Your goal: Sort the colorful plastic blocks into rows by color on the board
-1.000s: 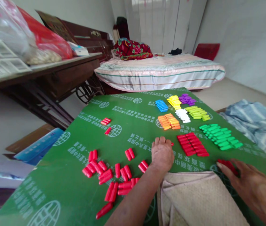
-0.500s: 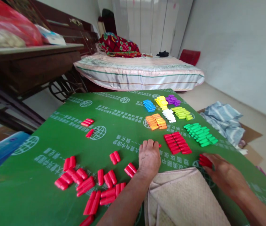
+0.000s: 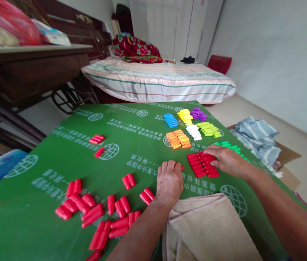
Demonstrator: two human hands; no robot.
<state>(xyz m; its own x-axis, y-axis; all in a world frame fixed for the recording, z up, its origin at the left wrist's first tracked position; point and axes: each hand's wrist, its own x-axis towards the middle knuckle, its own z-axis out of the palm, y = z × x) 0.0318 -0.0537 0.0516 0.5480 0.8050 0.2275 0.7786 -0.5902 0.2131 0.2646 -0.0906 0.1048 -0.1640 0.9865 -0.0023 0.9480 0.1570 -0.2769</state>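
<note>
My left hand (image 3: 169, 181) rests on the green board (image 3: 131, 152) with its fingers curled down. The tip of a small red plastic piece (image 3: 182, 167) pokes out beside its fingertips; what else lies under the hand is hidden. To the right, my right hand (image 3: 228, 159) reaches over the block of red cap-like pieces (image 3: 201, 165) laid in rows. Its fingers are closed on red pieces at the upper right corner of that block. Partly covered behind this hand are green pieces (image 3: 231, 146).
Loose red pieces (image 3: 92, 214) lie scattered at the left front. Orange (image 3: 177, 139), white (image 3: 193, 132), blue (image 3: 170, 120), yellow (image 3: 185, 116), purple (image 3: 198, 114) and lime (image 3: 208, 129) groups sit farther back. A folded beige cloth (image 3: 210, 228) lies at the near edge.
My right hand has moved left and away from me, carrying red pieces from beside the cloth to the red block. My left hand has stayed almost in place.
</note>
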